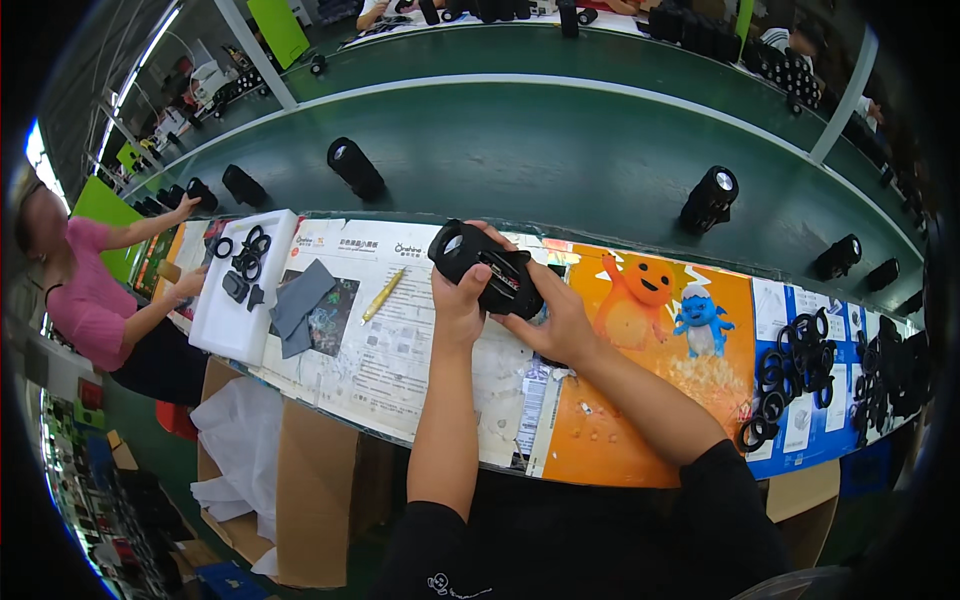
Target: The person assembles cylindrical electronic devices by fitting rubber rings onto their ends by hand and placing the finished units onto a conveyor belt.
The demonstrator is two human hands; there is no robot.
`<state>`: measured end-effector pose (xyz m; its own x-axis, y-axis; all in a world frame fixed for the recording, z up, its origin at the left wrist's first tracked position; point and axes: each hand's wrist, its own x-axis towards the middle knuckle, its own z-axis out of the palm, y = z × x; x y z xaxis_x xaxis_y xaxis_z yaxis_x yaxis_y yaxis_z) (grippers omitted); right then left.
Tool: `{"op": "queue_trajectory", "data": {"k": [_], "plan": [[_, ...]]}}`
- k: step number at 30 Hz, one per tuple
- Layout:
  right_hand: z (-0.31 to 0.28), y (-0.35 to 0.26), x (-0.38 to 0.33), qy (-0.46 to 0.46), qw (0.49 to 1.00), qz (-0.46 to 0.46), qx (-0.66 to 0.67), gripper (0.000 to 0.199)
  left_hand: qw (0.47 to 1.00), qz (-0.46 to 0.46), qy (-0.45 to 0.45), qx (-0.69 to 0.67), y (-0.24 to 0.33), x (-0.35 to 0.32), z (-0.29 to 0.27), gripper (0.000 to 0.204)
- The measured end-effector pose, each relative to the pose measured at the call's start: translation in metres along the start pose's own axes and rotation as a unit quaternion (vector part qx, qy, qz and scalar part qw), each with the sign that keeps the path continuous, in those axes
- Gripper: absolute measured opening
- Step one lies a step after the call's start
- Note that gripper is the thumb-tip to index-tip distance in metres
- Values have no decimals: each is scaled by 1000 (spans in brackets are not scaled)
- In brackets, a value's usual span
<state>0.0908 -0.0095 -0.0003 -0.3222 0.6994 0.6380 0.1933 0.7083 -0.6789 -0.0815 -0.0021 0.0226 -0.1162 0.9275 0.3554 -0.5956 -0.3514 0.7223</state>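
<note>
I hold a black cylindrical speaker body (487,268) above the paper-covered bench, with its open side turned up and small inner parts showing. My left hand (458,300) wraps around its left end from below. My right hand (548,318) grips its right side, fingers under the body. A yellow pen (383,293) lies on the paper to the left of my hands. A grey cloth (300,305) sits further left.
A white foam tray (235,330) with black rings and small parts stands at the left. Several black rings (790,370) pile up at the right. Black speakers (709,198) ride the green conveyor (540,150) behind. A person in pink (95,290) works at the left.
</note>
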Motion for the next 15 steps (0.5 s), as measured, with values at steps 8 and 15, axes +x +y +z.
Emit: {"op": "queue_trajectory", "data": {"k": [8, 15], "plan": [[0, 2, 0, 4, 1000, -13, -14, 78, 1000, -5, -2, 15, -4, -1, 2, 75], [7, 3, -3, -1, 1000, 2, -30, 82, 999, -17, 27, 6, -4, -2, 1, 66]]}}
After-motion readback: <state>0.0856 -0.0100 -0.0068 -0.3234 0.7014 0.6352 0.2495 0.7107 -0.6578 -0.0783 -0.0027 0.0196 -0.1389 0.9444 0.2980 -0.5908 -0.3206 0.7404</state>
